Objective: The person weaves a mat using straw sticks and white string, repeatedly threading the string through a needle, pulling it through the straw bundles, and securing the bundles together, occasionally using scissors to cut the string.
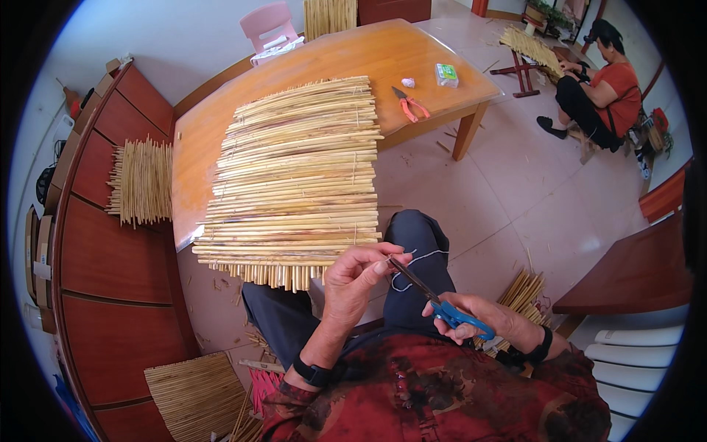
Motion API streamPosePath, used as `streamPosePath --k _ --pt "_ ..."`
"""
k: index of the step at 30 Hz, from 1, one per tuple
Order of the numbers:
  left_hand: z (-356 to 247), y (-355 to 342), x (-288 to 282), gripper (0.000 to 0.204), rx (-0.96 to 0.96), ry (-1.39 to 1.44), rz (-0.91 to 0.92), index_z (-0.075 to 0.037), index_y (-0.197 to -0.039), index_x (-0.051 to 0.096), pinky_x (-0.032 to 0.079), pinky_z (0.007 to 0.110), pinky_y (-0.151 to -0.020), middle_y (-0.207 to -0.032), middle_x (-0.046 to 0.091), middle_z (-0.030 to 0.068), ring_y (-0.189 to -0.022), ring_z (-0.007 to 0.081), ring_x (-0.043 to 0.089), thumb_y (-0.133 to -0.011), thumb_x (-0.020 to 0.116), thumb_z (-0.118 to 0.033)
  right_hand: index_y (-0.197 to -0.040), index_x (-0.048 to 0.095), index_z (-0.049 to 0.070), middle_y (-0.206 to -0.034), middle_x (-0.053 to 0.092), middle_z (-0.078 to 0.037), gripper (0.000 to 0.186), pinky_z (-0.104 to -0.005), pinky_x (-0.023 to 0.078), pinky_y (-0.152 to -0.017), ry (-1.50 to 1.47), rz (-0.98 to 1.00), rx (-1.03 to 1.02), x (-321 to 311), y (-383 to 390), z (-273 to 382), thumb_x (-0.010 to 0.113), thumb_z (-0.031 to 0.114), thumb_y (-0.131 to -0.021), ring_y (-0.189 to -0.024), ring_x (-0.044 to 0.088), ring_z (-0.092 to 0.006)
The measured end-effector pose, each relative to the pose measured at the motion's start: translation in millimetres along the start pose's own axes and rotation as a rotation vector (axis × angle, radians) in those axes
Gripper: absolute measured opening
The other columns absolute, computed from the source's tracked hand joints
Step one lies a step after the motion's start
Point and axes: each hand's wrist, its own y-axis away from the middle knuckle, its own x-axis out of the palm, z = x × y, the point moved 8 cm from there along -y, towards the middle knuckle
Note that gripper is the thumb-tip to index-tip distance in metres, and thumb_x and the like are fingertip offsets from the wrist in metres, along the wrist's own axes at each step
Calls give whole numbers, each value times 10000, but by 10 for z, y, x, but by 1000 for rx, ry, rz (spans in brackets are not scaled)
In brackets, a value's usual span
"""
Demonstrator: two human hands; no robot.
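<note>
My right hand (pixel 465 317) grips blue-handled scissors (pixel 455 315), their dark blades pointing up and left. The blade tips reach the fingers of my left hand (pixel 352 283), which pinch a thin white string (pixel 412 255). More of this string loops down over my right knee. Just beyond my left hand, a mat of straw-coloured reed stalks (pixel 294 173), bound by thin rows of string, lies on the wooden table (pixel 420 55) and overhangs its near edge.
Orange-handled pliers (pixel 410 105), a small green-and-clear box (pixel 446 74) and a pinkish lump (pixel 407 82) lie on the table. Loose stalks (pixel 521 295) are piled at my right. Red cabinets (pixel 114 250) line the left side. At the far right, a person (pixel 607 88) sits working at another mat.
</note>
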Motion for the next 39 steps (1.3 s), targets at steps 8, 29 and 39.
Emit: streamPosePath --k 8,29,39 --pt "-9 4 40 66 6 -8 16 5 -857 509 464 403 -824 -1018 532 202 -920 282 577 -830 525 -53 -1165 411 56 -810 469 -10 459 -204 406 -585 -75 -10 1 -23 -19 -16 608 176 -769 -673 470 -69" --pt "-106 78 -130 153 -52 -46 -59 14 -881 490 474 243 -538 -836 588 163 -561 156 567 -896 436 -128 -1185 379 -8 -845 492 -64 691 -227 420 -603 -20 11 43 -51 -12 24 717 307 -671 -649 489 -85" --pt "-23 65 -84 202 -91 111 -20 -17 -894 460 503 285 -590 -1044 534 256 -607 192 602 -917 385 -203 -1170 393 3 -864 512 -69 657 -206 410 -578 9 -176 -84 9 59 288 714 268 -661 -643 501 -89"
